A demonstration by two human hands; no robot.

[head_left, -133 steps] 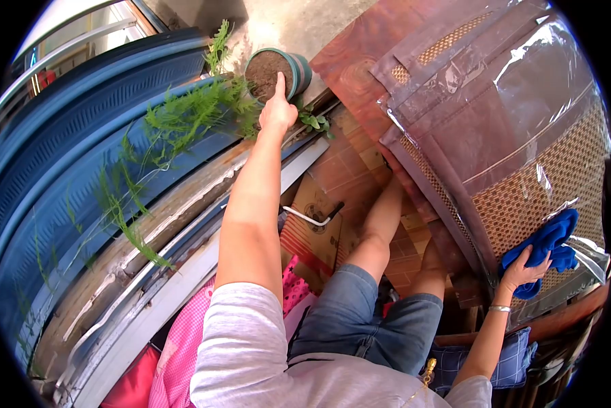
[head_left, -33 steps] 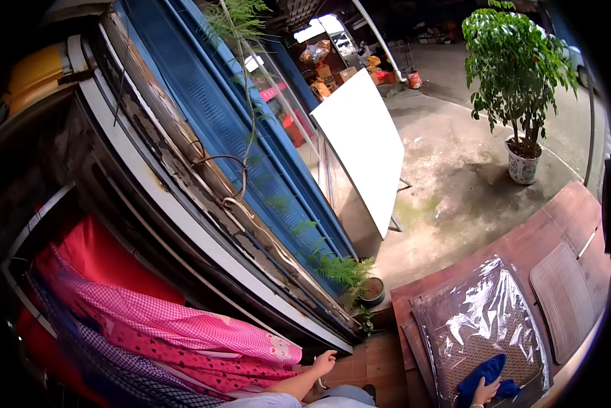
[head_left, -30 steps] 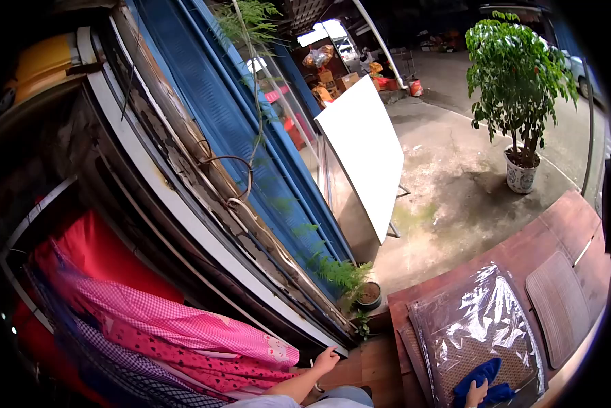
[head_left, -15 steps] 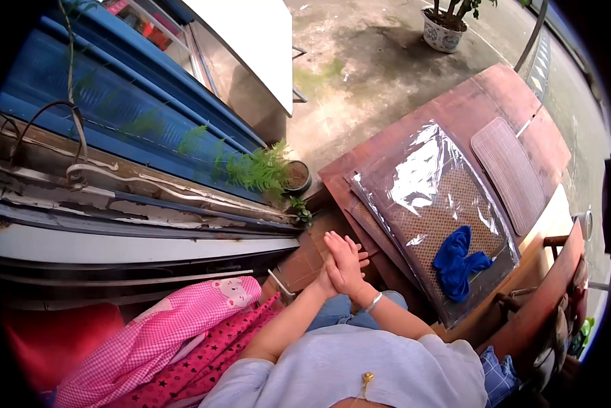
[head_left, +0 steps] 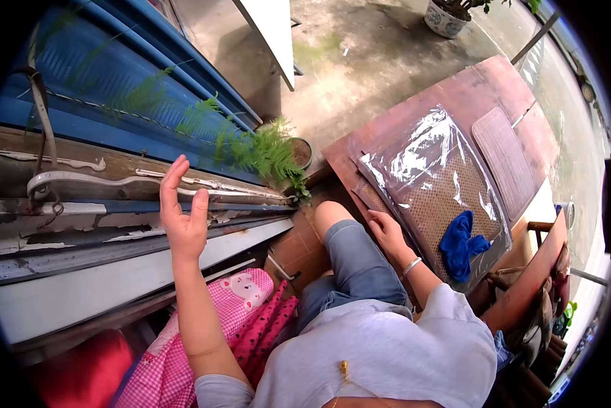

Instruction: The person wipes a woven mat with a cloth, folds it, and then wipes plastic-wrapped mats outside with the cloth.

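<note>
My left hand [head_left: 185, 214] is raised, open and holding nothing, in front of the weathered ledge [head_left: 115, 160]. My right hand [head_left: 389, 234] rests with nothing visibly held at the near left edge of the plastic-covered woven mats [head_left: 424, 187], its fingers apart. On the mats, to the right of that hand, lies a crumpled blue cloth [head_left: 460, 246]. A silvery bracelet [head_left: 412, 266] circles my right wrist. Beyond my hands, a feathery green plant [head_left: 261, 151] hangs beside a round pot of soil [head_left: 300, 152].
The mats lie on a reddish-brown table [head_left: 502, 88], beside a grey ribbed pad [head_left: 504, 160]. Pink checked fabric [head_left: 183, 340] hangs at lower left. A white board [head_left: 271, 30] and a patterned flowerpot [head_left: 445, 20] stand farther off. A wooden chair [head_left: 530, 285] is at right.
My hands, pressed together half a second ago, have parted. The left moved left and up, the right went to the mats' edge. Earlier, my right hand was on the blue cloth.
</note>
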